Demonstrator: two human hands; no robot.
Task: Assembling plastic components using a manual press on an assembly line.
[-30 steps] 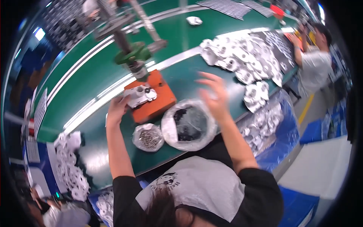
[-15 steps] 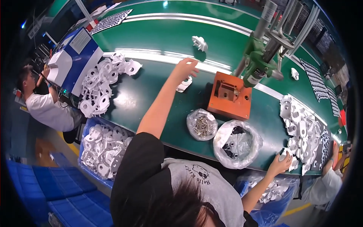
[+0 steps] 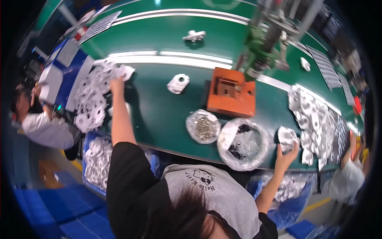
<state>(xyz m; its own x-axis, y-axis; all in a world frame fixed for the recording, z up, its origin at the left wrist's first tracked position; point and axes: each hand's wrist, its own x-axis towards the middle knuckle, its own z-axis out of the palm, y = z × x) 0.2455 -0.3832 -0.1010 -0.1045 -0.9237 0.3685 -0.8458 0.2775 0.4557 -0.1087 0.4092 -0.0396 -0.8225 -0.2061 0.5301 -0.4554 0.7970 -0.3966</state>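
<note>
My left hand point(image 3: 117, 84) reaches to the right end of a heap of white plastic parts point(image 3: 90, 100), right at a white part point(image 3: 126, 72) with a round opening. Motion blurs its fingers, so I cannot see whether they grip that part. At the right, my right hand point(image 3: 287, 154) holds a white moulded plastic part point(image 3: 287, 137) above the table's front edge, beside a second heap of white parts point(image 3: 314, 123). Alone on the green table, between the left heap and the orange fixture point(image 3: 227, 102), lies another white part point(image 3: 178, 84) with a dark round hole.
A green press point(image 3: 258, 53) stands over the fixture. Before it sit a bag of small metal pins point(image 3: 204, 129) and a plastic-lined bowl point(image 3: 260, 153) with dark small pieces. Lined bins point(image 3: 96, 159) flank me. One white part point(image 3: 194, 36) rests on the conveyor. Co-workers sit at both sides.
My left hand has swung from beside the single white part over to the left heap. The right hand has moved away from the right heap, lifting its white part. The view has shifted slightly.
</note>
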